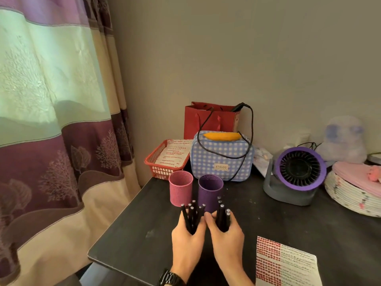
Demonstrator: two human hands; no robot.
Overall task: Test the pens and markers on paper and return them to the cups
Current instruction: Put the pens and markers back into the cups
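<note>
The white sheet of paper at the near right of the black tabletop is crowded with rows of red marks and lines of dark scribble. From that, the testing looks largely done, though nothing shows whether every pen has had its turn. What seems left is the return. The pink perforated metal cup and the purple perforated metal cup stand side by side toward the table's far left, and no pen rises out of either. All the pens in view are in the person's grasp, held just in front of the cups. The left hand has its fingers curled round a splayed bunch of thin black pens, whose upper ends fan apart. The right hand is clamped on a tighter bunch of black pens, held nearly upright, with its thumb toward the other hand. The two hands are close to touching. The pens are slim, dark and much alike, each with a small pale tip on top. Whether they are capped is too fine to tell.
</note>
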